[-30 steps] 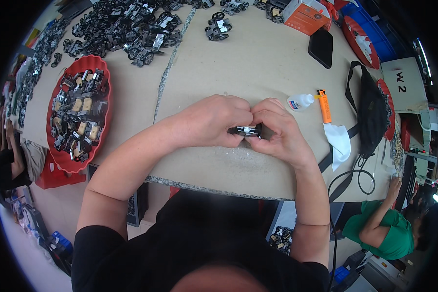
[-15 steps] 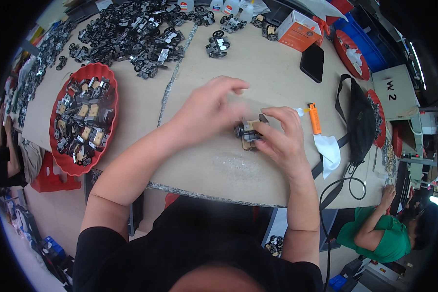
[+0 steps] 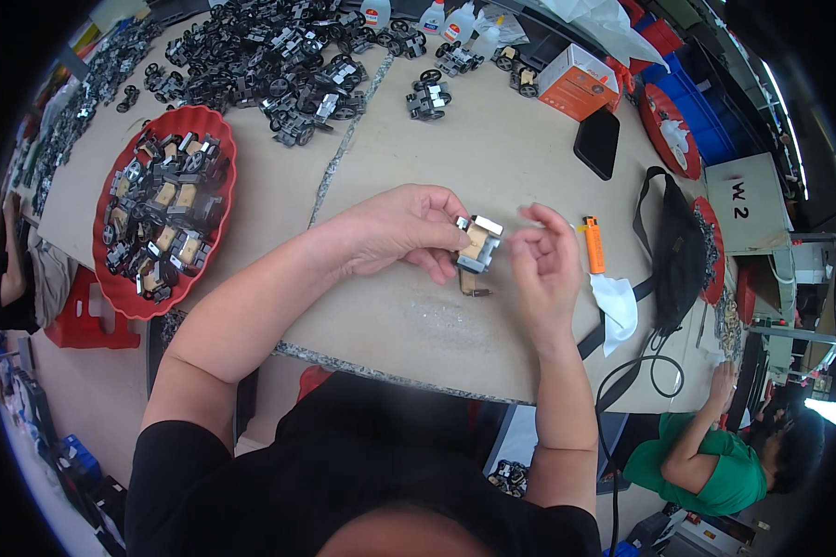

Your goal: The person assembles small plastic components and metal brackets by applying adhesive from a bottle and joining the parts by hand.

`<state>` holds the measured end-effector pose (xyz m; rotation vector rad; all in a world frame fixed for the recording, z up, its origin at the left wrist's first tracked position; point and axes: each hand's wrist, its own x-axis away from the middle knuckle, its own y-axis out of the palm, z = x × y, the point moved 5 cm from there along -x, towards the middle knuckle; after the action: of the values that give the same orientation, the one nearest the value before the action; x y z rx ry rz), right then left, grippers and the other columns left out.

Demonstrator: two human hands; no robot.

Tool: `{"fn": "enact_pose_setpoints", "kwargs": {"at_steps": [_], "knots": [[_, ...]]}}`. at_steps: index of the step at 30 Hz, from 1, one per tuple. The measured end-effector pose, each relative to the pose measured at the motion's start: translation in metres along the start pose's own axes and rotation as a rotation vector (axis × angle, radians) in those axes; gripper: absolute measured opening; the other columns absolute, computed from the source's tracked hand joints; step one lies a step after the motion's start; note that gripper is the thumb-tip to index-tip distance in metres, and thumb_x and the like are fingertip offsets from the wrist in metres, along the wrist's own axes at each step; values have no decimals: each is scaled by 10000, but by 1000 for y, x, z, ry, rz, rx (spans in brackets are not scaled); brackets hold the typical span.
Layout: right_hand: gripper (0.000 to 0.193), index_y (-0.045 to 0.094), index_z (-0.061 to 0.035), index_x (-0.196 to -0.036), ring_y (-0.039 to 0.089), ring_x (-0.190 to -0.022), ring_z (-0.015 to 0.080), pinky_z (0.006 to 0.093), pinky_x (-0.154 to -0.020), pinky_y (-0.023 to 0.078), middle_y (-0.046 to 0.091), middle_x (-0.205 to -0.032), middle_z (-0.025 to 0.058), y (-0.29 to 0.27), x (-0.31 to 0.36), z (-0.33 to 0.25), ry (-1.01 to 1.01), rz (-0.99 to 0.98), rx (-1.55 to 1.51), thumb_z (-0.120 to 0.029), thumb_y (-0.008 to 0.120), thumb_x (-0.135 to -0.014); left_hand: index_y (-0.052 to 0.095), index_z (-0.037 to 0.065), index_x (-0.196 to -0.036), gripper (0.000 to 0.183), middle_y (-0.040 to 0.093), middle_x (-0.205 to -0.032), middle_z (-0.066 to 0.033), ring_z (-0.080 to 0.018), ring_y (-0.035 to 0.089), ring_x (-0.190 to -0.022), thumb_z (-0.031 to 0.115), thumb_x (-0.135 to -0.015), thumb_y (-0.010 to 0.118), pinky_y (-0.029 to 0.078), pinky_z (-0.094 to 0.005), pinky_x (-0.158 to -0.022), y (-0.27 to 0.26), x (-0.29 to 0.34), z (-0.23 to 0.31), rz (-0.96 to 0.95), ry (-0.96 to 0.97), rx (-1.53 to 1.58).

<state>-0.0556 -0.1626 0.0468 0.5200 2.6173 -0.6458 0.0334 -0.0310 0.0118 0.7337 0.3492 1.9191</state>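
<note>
Pinched between the fingers and thumb of my left hand [image 3: 395, 227] is a small toy-car chassis [image 3: 479, 243], with a tan block and silver and grey parts facing up. Just below it shows another tan piece [image 3: 474, 284]; whether it joins the chassis I cannot make out. Close to the chassis on its right side, my right hand [image 3: 546, 274] is raised with bent fingers apart, and nothing shows in them. At the left stands a scalloped red tray [image 3: 229, 181] full of similar chassis with tan blocks.
A big heap of dark wheeled chassis [image 3: 269, 65] covers the far left of the table. Farther right are an orange box [image 3: 578, 84], a black phone [image 3: 596, 144], an orange lighter [image 3: 594, 246], a white cloth [image 3: 616, 311] and a black bag [image 3: 683, 251]. A person in green [image 3: 701, 464] works at right.
The chassis was at my right fingers and is now in my left hand, turned with its tan side up. My right hand has drawn slightly away from it. The whole view has shifted a little.
</note>
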Motion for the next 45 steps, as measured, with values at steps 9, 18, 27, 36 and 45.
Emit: {"fn": "enact_pose_setpoints", "kwargs": {"at_steps": [9, 18, 27, 36, 45], "knots": [[208, 509, 47, -977, 518, -539, 50, 178, -451, 407, 562, -729, 44, 22, 11, 20, 739, -249, -499, -34, 567, -794, 465, 6, -892, 203, 564, -752, -72, -121, 587, -617, 77, -760, 602, 515, -225, -544, 4, -1, -6, 57, 15, -104], [180, 516, 60, -927, 553, -578, 63, 190, -470, 458, 581, -751, 70, 27, 15, 21, 766, -253, -509, 15, 549, -756, 464, 2, -826, 127, 556, -668, -61, -115, 589, -538, -17, -738, 554, 524, -224, -490, 7, -5, -13, 111, 17, -136], [163, 517, 65, -906, 560, -588, 68, 197, -478, 474, 589, -757, 77, 25, 16, 19, 771, -215, -520, 21, 540, -751, 478, -6, -799, 103, 558, -640, -63, -117, 583, -513, -17, -728, 551, 509, -223, -470, 9, -3, -10, 142, 53, -165], [161, 516, 62, -903, 560, -559, 73, 201, -466, 479, 593, -761, 86, 22, 15, 22, 759, -198, -560, 15, 540, -752, 484, 2, -829, 164, 571, -706, -76, -115, 580, -543, 83, -754, 606, 507, -219, -484, 11, -2, -11, 105, 55, -99], [152, 519, 58, -895, 559, -555, 74, 201, -467, 479, 594, -757, 85, 24, 16, 21, 769, -208, -577, 25, 533, -747, 483, 2, -796, 109, 564, -672, -73, -120, 583, -522, 45, -748, 571, 511, -225, -473, 11, -4, -11, 106, 53, -112]]}}
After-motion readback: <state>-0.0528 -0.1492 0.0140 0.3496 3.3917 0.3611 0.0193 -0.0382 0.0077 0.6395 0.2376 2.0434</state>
